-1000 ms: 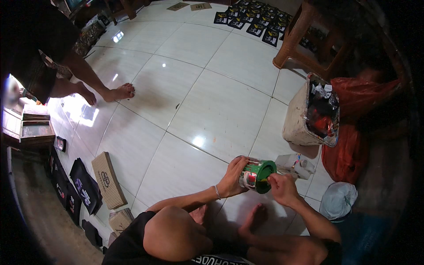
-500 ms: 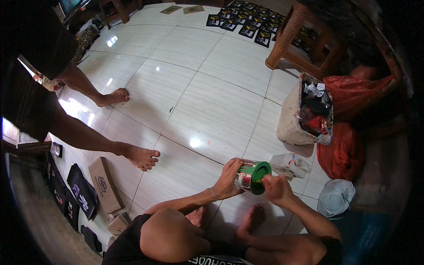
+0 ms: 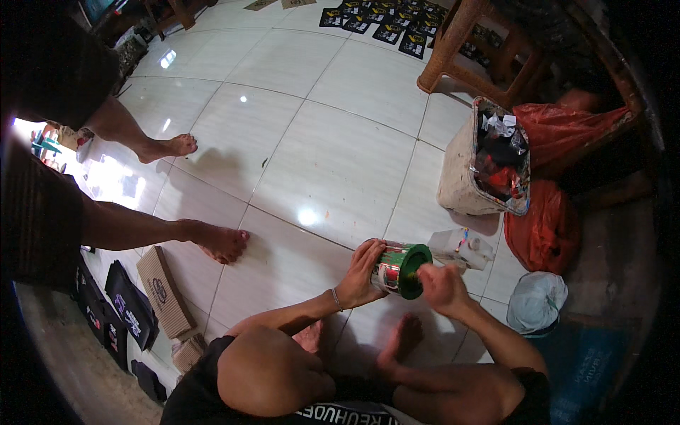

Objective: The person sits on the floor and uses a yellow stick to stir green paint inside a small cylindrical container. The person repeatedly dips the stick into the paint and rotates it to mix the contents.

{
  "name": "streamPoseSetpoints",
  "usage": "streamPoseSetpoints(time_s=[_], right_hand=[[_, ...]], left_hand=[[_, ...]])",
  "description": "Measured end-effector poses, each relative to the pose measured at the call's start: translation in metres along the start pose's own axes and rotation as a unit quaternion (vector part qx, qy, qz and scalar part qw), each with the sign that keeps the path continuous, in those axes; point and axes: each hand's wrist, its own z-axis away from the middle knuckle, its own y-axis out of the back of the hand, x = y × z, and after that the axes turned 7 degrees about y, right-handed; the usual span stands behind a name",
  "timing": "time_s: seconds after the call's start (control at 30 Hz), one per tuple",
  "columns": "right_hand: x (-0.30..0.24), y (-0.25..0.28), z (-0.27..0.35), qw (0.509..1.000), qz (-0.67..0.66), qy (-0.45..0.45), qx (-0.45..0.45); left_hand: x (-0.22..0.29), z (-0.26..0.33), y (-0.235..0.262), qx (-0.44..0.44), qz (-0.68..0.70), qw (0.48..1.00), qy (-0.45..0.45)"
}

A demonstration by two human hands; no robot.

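My left hand (image 3: 363, 275) wraps round the side of a green, red and silver can (image 3: 391, 269). The can is tilted, its open green-rimmed end facing right. At that opening my right hand (image 3: 442, 289) is closed, fingers curled at the rim. Whatever it grips is hidden by the fingers and the can's edge. The can is held above the floor, between my knees and a pale translucent container (image 3: 464, 248) with small coloured spots. What lies inside the can is mostly out of sight.
A stained white bin (image 3: 457, 166) full of scraps stands right, near red plastic bags (image 3: 542, 230) and a brown woven-pattern stool (image 3: 453, 46). Black printed pieces (image 3: 386, 32) lie at the back. Another person's bare foot (image 3: 225, 244) is at left, by a striped cardboard piece (image 3: 164, 294).
The whole view has shifted a little, with the floor and objects appearing higher and further left. Both hands stay at the can; the right hand has turned slightly at its opening.
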Motion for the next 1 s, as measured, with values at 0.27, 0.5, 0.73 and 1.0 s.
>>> streamPoseSetpoints(time_s=[0.27,0.5,0.73,1.0], right_hand=[[0.005,0.006,-0.006,1.000,-0.020,-0.010,0.015],[-0.002,0.012,-0.007,0.996,-0.069,-0.034,0.040],[0.000,0.017,-0.010,0.998,-0.039,-0.043,0.035],[0.002,0.012,-0.007,0.999,-0.026,-0.045,0.006]], left_hand=[[-0.006,0.002,-0.002,-0.009,-0.015,1.000,0.025],[0.000,-0.001,0.002,-0.009,-0.001,1.000,0.013],[0.000,-0.003,0.000,0.013,0.029,0.999,-0.017],[0.003,-0.001,0.003,0.006,0.012,1.000,0.001]])
